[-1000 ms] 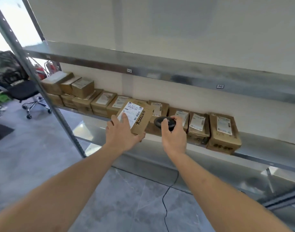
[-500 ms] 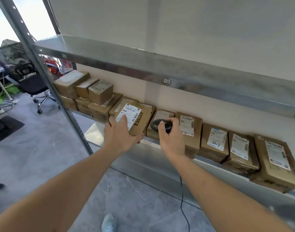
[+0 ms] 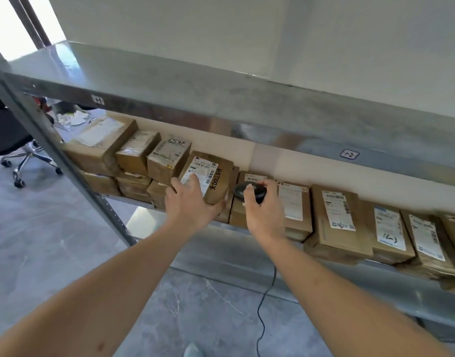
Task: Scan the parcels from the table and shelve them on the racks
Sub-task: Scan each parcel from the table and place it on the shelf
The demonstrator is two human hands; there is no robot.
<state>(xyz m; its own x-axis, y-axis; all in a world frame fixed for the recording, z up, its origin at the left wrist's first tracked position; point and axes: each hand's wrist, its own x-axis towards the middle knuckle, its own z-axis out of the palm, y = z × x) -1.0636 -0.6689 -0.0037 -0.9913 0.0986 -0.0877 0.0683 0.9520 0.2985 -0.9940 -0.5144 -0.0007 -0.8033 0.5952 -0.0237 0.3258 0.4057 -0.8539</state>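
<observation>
Metal racking is filling the view against a pale wall, with a bare upper shelf (image 3: 221,99) carrying small tags and a lower shelf (image 3: 324,258) crowded with brown cardboard parcels running from far left to right. Beyond the left upright (image 3: 66,163), an office chair (image 3: 12,140) is standing on the grey floor. The left hand (image 3: 191,204) is gripping 1 parcel (image 3: 208,181), fingers spread over its white label and thumb tucked under the near edge, and the box is sitting tilted above the row, its long axis running away from the person into the shelf. It is lying directly ahead of that hand, partly resting on the boxes below, so it seems to be going in rather than coming out. The right hand (image 3: 263,212) is wrapping around a black scanner (image 3: 249,191), whose cable (image 3: 262,313) is dropping to the floor. The scanner is hovering just right of the held parcel, over a neighbouring box (image 3: 293,204). The left hand is the nearer one for seating the parcel, likely by pushing it straight inward.
</observation>
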